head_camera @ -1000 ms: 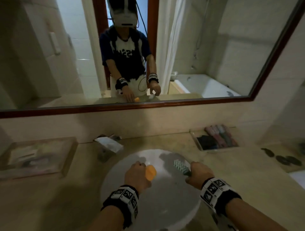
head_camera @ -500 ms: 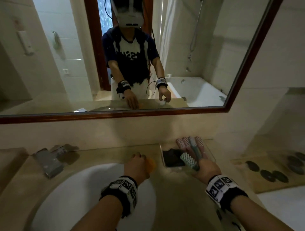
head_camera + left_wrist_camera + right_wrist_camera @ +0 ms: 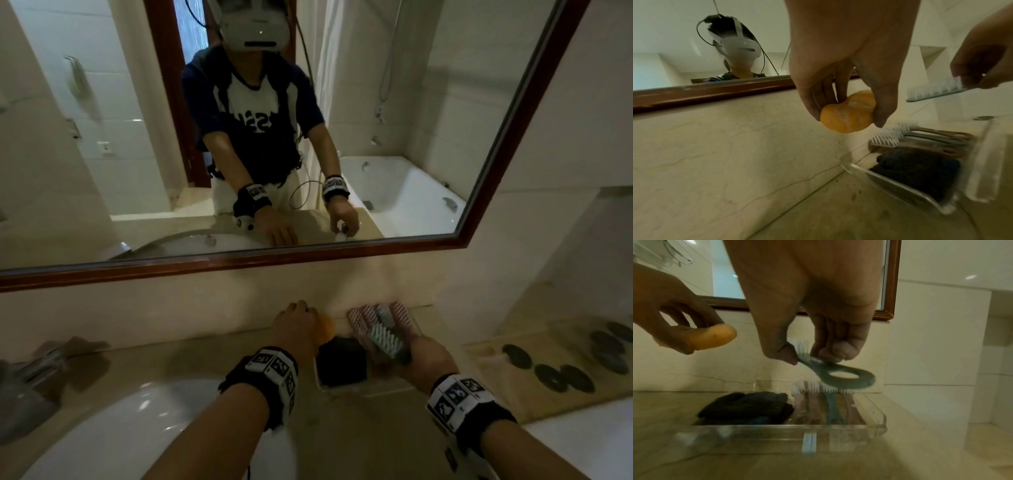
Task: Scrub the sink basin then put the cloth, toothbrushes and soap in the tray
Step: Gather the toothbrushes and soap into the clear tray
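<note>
our left hand (image 3: 849, 53) pinches the rounded orange soap bar (image 3: 847, 112) above the counter, just left of the clear plastic tray (image 3: 777, 433). our right hand (image 3: 818, 293) pinches a grey loop-handled toothbrush (image 3: 840, 374) over the toothbrushes lying in the tray (image 3: 828, 405), beside the folded dark cloth (image 3: 748, 404).

The tray (image 3: 777, 432) is clear, glossy plastic. The dark cloth (image 3: 748, 404) in it looks coarse and matt. The orange soap (image 3: 847, 113) is smooth, the sink basin (image 3: 113, 435) glossy white, the countertop (image 3: 818, 216) polished stone.

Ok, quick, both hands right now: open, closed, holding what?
Left hand: closed on the orange soap.
Right hand: closed on a grey-green toothbrush.
</note>
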`<action>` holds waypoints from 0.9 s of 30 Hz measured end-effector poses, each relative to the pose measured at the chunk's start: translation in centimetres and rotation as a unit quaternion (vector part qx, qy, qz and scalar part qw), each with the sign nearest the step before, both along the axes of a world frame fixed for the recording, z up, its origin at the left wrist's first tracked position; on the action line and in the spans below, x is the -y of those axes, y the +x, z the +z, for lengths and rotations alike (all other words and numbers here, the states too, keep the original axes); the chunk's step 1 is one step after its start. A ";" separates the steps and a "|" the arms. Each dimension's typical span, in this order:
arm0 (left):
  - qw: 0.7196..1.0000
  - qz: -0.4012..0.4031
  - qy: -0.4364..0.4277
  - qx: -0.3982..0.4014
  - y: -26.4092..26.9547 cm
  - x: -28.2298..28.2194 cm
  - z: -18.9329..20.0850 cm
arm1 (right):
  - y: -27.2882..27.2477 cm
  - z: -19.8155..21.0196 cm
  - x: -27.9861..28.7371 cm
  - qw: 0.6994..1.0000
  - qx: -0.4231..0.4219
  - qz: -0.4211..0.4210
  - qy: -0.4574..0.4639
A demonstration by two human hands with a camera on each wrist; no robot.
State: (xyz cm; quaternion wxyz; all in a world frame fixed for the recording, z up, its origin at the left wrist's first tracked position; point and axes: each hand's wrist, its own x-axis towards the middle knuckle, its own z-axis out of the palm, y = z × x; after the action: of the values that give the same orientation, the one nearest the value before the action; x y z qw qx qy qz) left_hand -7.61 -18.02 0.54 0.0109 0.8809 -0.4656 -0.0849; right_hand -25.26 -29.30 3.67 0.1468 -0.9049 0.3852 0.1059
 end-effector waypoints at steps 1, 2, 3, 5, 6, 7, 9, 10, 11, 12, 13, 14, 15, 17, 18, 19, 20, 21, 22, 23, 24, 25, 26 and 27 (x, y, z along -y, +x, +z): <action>1.000 0.002 0.007 0.003 0.2 0.9 -0.2 | 0.3 -0.3 1.2 1.000 -0.008 0.010 0.008; 1.000 0.005 0.012 0.004 0.3 1.8 -0.4 | 0.5 -0.8 2.5 1.000 -0.020 0.020 0.014; 1.000 0.010 0.020 0.003 0.4 2.8 -0.9 | 0.7 -1.2 3.6 0.999 -0.030 0.029 0.015; 0.999 0.023 0.038 -0.004 0.7 4.6 -1.9 | 1.1 -2.2 5.7 0.997 -0.045 0.055 0.022; 0.999 0.026 0.045 -0.013 0.9 5.6 -2.4 | 1.4 -2.8 6.8 0.996 -0.043 0.075 0.027; 0.998 0.028 0.050 -0.023 1.2 6.4 -2.9 | 1.7 -3.3 7.7 0.994 -0.044 0.097 0.029; 0.997 0.033 0.058 -0.047 1.6 7.9 -3.7 | 2.2 -4.0 9.2 0.987 -0.053 0.148 0.022; 0.996 0.036 0.059 -0.055 1.7 8.5 -4.0 | 2.4 -4.5 9.8 0.984 -0.055 0.171 0.018; 0.996 0.040 0.057 -0.060 1.8 9.1 -4.5 | 2.6 -4.8 10.1 0.980 -0.058 0.190 0.018; 0.996 0.042 0.053 -0.063 1.8 9.5 -4.8 | 2.7 -5.2 10.3 0.977 -0.058 0.207 0.015; 0.996 0.044 0.049 -0.064 1.8 9.8 -5.3 | 2.7 -5.6 10.4 0.974 -0.059 0.219 0.010; 0.996 0.042 0.045 -0.063 1.8 9.9 -5.8 | 2.9 -6.2 10.6 0.972 -0.062 0.225 0.010; 0.996 0.040 0.042 -0.064 1.8 10.0 -6.2 | 2.9 -6.7 10.6 0.971 -0.065 0.231 0.011; 0.996 0.041 0.030 -0.072 1.7 10.0 -7.0 | 2.9 -8.1 10.8 0.965 -0.075 0.250 0.003; 0.996 0.044 0.022 -0.074 1.7 10.0 -7.3 | 2.9 -8.7 10.9 0.962 -0.083 0.261 -0.001; 0.996 0.045 0.015 -0.076 1.8 10.0 -7.4 | 2.7 -8.9 10.9 0.959 -0.089 0.270 -0.004; 0.996 0.044 0.009 -0.076 1.7 10.1 -7.5 | 2.6 -9.2 11.0 0.959 -0.092 0.269 -0.002; 0.996 0.044 0.006 -0.076 1.7 10.1 -7.7 | 2.5 -9.4 11.1 0.959 -0.098 0.267 0.000; 0.996 0.043 0.006 -0.080 1.7 10.1 -7.7 | 2.4 -9.6 11.1 0.959 -0.107 0.263 0.005; 0.996 0.042 0.005 -0.084 1.8 10.2 -7.9 | 2.4 -9.9 11.1 0.959 -0.113 0.260 0.010; 0.995 0.043 0.002 -0.089 1.9 10.2 -7.9 | 2.4 -10.0 11.0 0.958 -0.123 0.257 0.016; 0.995 0.044 0.000 -0.093 2.0 10.2 -8.0 | 2.4 -10.2 11.0 0.958 -0.133 0.254 0.021; 0.995 0.044 0.002 -0.094 2.0 10.3 -8.0 | 2.4 -10.2 10.9 0.958 -0.144 0.248 0.025; 0.995 0.042 0.004 -0.090 2.0 10.3 -8.1 | 2.3 -10.1 10.9 0.958 -0.146 0.244 0.028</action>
State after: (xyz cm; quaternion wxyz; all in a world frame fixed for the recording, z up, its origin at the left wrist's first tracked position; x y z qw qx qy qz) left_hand -5.57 -28.34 -7.56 0.0526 0.8886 -0.4245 -0.1657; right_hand -22.96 -40.17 -6.46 0.0844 -0.9415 0.1668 0.2803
